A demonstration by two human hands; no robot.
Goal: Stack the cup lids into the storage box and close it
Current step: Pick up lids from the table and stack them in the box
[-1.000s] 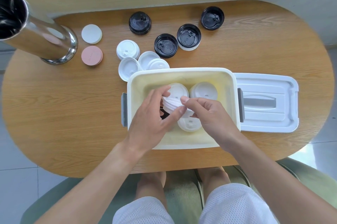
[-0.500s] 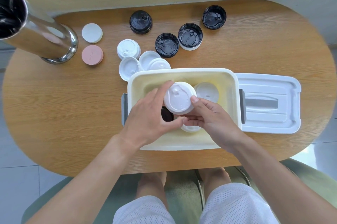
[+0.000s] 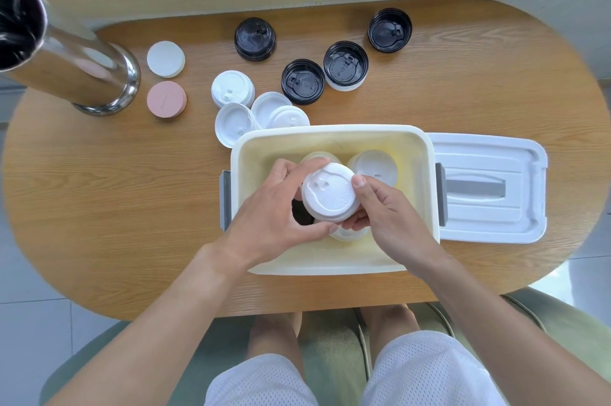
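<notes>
Nearest the camera, white mesh shorts (image 3: 426,372) and bare knees are seen over a green seat (image 3: 330,339); both forearms run up onto the oval wooden table (image 3: 99,207).

A stack of white lids (image 3: 330,195) is held over the open storage box (image 3: 330,268), gripped from both sides. The left hand (image 3: 271,210) is curled on it from 9 o'clock, thumb under the near edge, fingers at the far edge. The right hand (image 3: 383,210) is closed on it from 3 o'clock, thumb on the top rim, fingers tucked below.

Inside the box: a white lid (image 3: 375,166) at 1 o'clock of the held stack, another pale lid partly hidden at 12 o'clock, a white one just below the stack at 6 o'clock, and something dark at 8 o'clock, mostly hidden by the left hand.

The box cover (image 3: 489,187) is laid flat on the table at 3 o'clock, touching the box's right side, grey handle up.

Beyond the box, at its 11 o'clock, four loose white lids (image 3: 233,88) are clustered, some overlapping. Farther, at 12 to 1 o'clock, four black lids (image 3: 302,81) are spread out. At 10 o'clock, a pink disc (image 3: 166,98) and a white disc (image 3: 165,58) are set beside a steel cylinder (image 3: 66,65) at the far left edge.
</notes>
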